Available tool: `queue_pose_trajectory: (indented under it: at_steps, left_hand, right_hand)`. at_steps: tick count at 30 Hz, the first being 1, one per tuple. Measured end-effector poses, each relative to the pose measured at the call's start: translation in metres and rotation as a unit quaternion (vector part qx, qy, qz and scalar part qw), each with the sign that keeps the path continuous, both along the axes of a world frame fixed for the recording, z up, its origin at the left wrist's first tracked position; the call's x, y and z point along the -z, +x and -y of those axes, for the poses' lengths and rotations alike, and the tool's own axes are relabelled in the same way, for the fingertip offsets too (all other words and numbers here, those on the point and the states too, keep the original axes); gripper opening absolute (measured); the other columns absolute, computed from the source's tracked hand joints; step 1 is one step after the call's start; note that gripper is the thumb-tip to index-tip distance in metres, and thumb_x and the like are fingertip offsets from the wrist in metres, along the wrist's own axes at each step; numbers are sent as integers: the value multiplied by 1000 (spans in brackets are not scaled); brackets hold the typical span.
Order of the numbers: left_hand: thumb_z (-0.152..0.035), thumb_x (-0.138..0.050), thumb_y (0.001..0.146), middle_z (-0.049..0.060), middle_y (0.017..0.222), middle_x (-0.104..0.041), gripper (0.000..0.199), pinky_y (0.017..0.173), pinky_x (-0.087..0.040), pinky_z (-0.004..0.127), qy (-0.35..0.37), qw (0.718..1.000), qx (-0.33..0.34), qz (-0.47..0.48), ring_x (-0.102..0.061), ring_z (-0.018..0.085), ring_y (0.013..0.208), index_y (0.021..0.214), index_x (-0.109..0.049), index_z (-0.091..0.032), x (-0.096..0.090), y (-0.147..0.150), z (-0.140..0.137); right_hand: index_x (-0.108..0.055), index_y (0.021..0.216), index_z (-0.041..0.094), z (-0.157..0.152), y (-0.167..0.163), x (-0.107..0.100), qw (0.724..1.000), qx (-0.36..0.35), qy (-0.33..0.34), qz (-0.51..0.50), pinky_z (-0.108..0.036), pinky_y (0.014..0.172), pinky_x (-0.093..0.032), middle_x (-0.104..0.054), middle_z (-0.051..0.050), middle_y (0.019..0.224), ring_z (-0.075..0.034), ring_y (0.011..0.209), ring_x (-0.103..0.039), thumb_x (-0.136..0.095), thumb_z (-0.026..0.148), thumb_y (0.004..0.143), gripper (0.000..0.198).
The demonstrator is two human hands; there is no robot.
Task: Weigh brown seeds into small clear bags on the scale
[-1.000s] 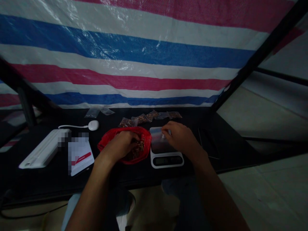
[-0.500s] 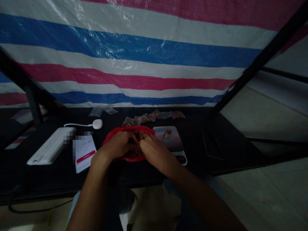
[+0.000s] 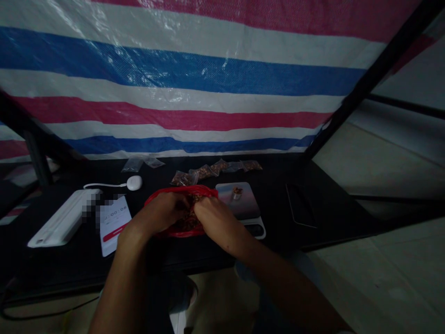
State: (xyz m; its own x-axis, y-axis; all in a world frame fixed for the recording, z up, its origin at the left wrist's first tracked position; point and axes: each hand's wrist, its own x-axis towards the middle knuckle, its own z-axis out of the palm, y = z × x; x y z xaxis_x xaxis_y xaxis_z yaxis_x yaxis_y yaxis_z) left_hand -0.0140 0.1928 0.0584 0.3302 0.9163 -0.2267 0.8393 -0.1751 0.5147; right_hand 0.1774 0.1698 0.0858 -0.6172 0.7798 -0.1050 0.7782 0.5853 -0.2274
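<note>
A striped tarp (image 3: 181, 60) hangs behind the dark surface (image 3: 273, 185). The red bag (image 3: 205, 189) sits on that surface, open upward, with brown pieces (image 3: 191, 219) inside. The left forearm reaches it from 7 o'clock, the wrist bent toward the bag; the right forearm slants in from 4 o'clock. Both the left hand (image 3: 163, 212) and the right hand (image 3: 212, 216) dip into the bag, fingers curled downward (the fingertips are hidden, so I cannot tell whether either has closed on anything). At the bag's 3 o'clock stands the scale (image 3: 243, 208), bearing a small cup (image 3: 237, 195); filled packets (image 3: 205, 172) lie toward 12 o'clock.
</note>
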Motion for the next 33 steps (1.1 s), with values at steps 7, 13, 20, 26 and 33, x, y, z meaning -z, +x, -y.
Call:
queue_pose_trajectory:
  at_steps: [7,13,20,26,33]
  left_hand:
    - [-16,-56,79,3,102,-82,27,87,-56,29,-1,999,12,45,-76,21,94,95,-77,-23,-7,-1,1]
    - [-18,-56,79,2,106,-82,31,83,-56,28,-5,999,-10,50,-76,21,95,102,-76,-24,-9,0,1]
    - [-25,-59,83,2,109,-81,30,85,-56,30,56,998,-18,32,-75,22,93,107,-77,-24,-14,-1,3]
    - [-24,-60,87,1,104,-81,25,85,-56,29,97,993,20,71,-75,21,92,103,-78,-23,-43,36,-2]
    - [-16,-62,86,2,98,-81,23,79,-54,27,135,974,126,129,-75,19,88,102,-79,-19,-59,96,-33]
  right_hand:
    - [-80,98,14,-13,14,3,991,6,-23,-134,-29,81,-51,-81,-12,102,-21,95,-74,-59,1,88,27]
    - [-82,95,17,-24,24,5,959,56,-64,-272,-25,74,-52,-83,-8,95,-17,84,-75,-66,5,86,22]
    - [-83,93,17,-37,80,-18,929,128,-53,-343,-29,78,-57,-83,-7,93,-19,85,-77,-71,11,86,15]
    - [-80,87,17,-44,114,-22,937,153,-40,-310,-28,73,-56,-82,-6,85,-19,79,-76,-70,10,85,12]
    - [-82,88,16,-47,111,-13,959,110,-6,-261,-30,78,-53,-82,-8,92,-21,85,-75,-72,11,86,11]
